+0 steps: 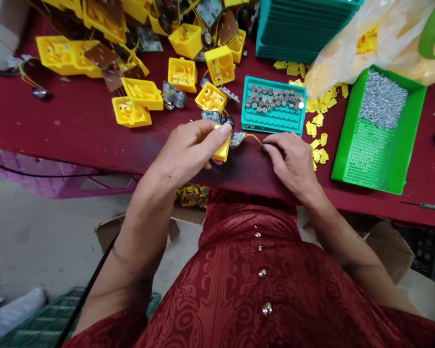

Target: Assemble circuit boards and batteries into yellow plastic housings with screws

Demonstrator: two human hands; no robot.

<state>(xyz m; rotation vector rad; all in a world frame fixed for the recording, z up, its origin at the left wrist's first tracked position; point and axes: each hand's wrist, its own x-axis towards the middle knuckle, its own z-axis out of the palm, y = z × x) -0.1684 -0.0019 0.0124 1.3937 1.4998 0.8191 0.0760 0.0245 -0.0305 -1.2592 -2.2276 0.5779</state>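
Observation:
My left hand (194,145) is closed around a small yellow plastic case (222,151), its thumb on top; the fingers hide much of the case. A green circuit board (211,116) and a round dark part (228,121) show just beyond the thumb. To the right of the case lies a small wired piece (238,139), from which yellow wires (253,137) run to my right hand (292,162). Thumb and forefinger of that hand pinch a small dark part at the wires' end, too covered to name. Close behind it is a teal tray (273,121) with silver button cells (271,99).
Several yellow cases with wires and boards (181,75) crowd the back left. Stacked teal trays (304,29) stand behind. Small yellow covers (322,101) lie scattered beside a green basket (369,164) of metal screws (382,99). A screwdriver (433,207) rests at the right edge.

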